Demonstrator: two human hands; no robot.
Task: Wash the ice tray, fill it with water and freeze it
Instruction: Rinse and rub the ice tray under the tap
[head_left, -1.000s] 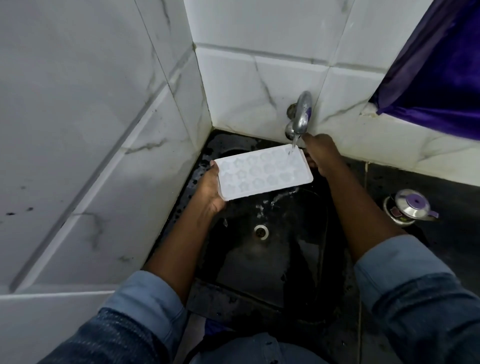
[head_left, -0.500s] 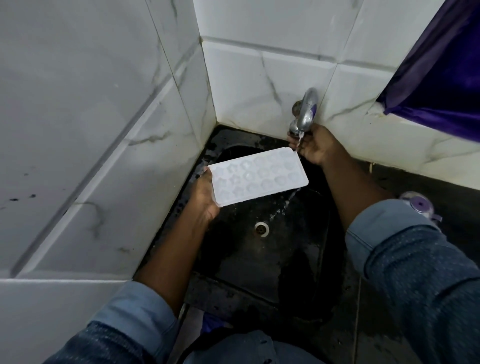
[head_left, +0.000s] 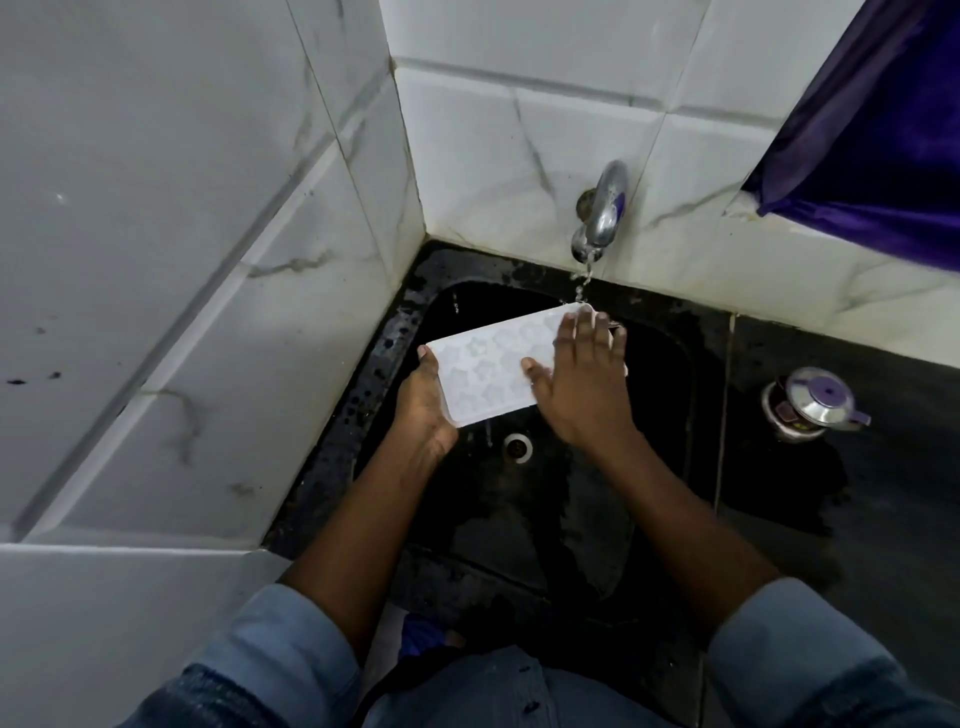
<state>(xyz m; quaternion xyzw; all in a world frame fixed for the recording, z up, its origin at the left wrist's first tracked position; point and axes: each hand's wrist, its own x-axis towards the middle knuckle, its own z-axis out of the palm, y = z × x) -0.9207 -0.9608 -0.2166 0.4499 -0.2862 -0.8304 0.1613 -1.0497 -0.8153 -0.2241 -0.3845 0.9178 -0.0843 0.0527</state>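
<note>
The right hand (head_left: 582, 384) has left the tap (head_left: 605, 208), which it was touching half a second ago, and now lies flat on the right half of the ice tray (head_left: 488, 374), fingers straight. The left hand (head_left: 423, 405) still grips the tray's left end, holding it over the sink (head_left: 670, 395). Water falls on the tray's far right corner. With the tap running, rubbing the tray clean looks to be starting; filling and freezing remain.
</note>
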